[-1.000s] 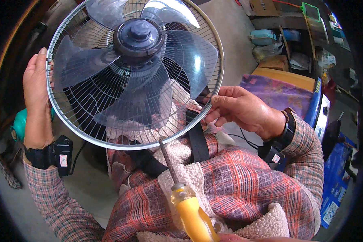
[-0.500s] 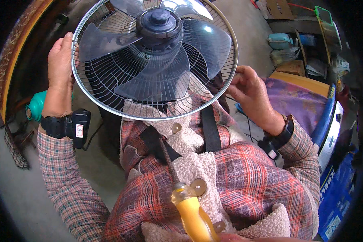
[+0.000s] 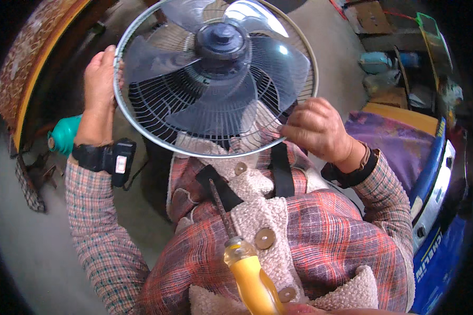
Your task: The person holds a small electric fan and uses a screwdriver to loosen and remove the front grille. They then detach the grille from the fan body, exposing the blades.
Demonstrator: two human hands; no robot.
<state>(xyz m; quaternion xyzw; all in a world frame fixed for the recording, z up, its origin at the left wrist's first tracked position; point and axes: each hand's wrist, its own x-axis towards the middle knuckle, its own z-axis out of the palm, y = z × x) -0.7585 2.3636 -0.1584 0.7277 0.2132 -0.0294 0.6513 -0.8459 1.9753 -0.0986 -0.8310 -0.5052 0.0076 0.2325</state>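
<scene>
My left hand [image 3: 101,86] grips the left side of a round fan guard [image 3: 205,153], its fingers behind the wire rim. Inside the guard sit grey see-through fan blades [image 3: 215,107] around a dark hub cap [image 3: 223,35]. My right hand [image 3: 320,128] has its fingers curled and pinched at the lower right of the rim; the fingertips are partly hidden. Close to the camera, a screwdriver [image 3: 255,281] with a yellow handle and a rusty shaft points up from the lower edge. Neither hand touches it.
To the left, a teal rounded object [image 3: 65,134] stands beside a wooden-edged piece of furniture [image 3: 29,73]. On the right are a purple cloth [image 3: 389,139], a cardboard box [image 3: 369,17], a shelf with bags, and a blue package [image 3: 439,268]. Black devices are strapped to both wrists.
The fan and my left hand have shifted slightly right in view, as has the background. My right hand has turned and its fingers moved inward along the lower right rim.
</scene>
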